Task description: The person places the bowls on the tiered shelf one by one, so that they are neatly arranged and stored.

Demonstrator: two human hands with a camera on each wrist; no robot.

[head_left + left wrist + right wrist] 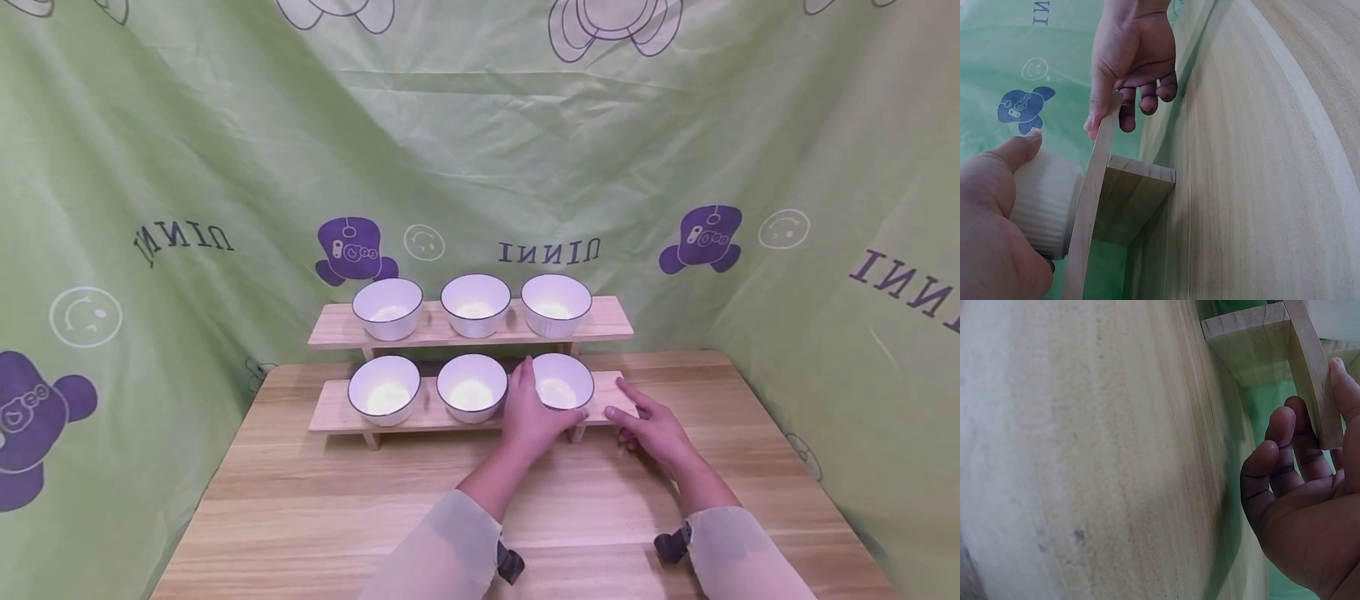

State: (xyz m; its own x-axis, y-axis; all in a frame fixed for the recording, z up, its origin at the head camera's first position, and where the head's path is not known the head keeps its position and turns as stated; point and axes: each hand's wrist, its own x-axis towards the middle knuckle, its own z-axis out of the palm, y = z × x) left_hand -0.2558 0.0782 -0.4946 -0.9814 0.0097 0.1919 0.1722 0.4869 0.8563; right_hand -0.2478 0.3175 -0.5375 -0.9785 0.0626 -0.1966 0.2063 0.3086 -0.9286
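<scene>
In the head view my left hand (528, 425) holds the right-hand white bowl (566, 383) of the lower row, its fingers on the bowl's left side and the thumb at the front right. The left wrist view shows the ribbed outside of this bowl (1047, 203) against the wooden board (1089, 206). My right hand (660, 429) grips the right end of the lower wooden shelf (330, 408). Seen from the right wrist, the thumb lies on top of the board (1313, 381) and the fingers curl below it.
Two more bowls, a middle one (472, 392) and a left one (384, 392), share the lower shelf. Behind stands a higher shelf (330, 329) with three similar bowls. A wooden table (315, 517) carries everything, with a green printed cloth (465, 150) hanging around it.
</scene>
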